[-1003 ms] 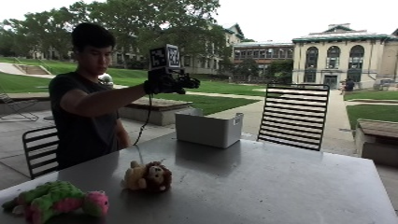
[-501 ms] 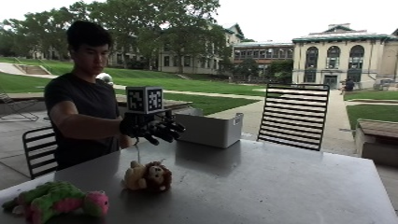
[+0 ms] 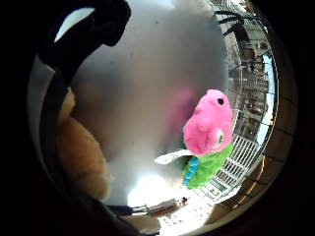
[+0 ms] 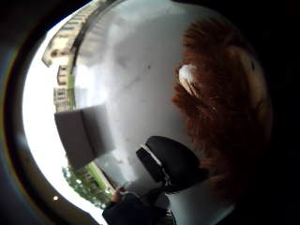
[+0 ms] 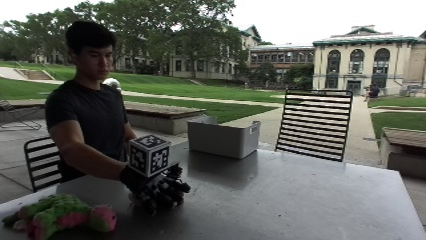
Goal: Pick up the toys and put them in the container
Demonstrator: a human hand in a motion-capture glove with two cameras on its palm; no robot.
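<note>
The black-gloved right hand (image 5: 156, 189) is down on the small brown plush lion with the russet mane (image 4: 225, 108), near the desk's front-left corner. Its fingers curl over the toy, covering it almost wholly in the outside view; the thumb-side palm view shows mane close against the palm. I judge the lion light and soft, so it will squash under the fingers. It should not slip, as the fur gives purchase. The round body or head is the place to close on, since a pinch of mane alone could let it swing.

The pink-and-green plush toy (image 5: 60, 216) lies at the front-left edge of the grey metal desk (image 5: 299, 200), just beside the hand; it looks equally limp and light.

The grey rectangular open container (image 5: 223, 137) stands at the far edge, well apart.
</note>
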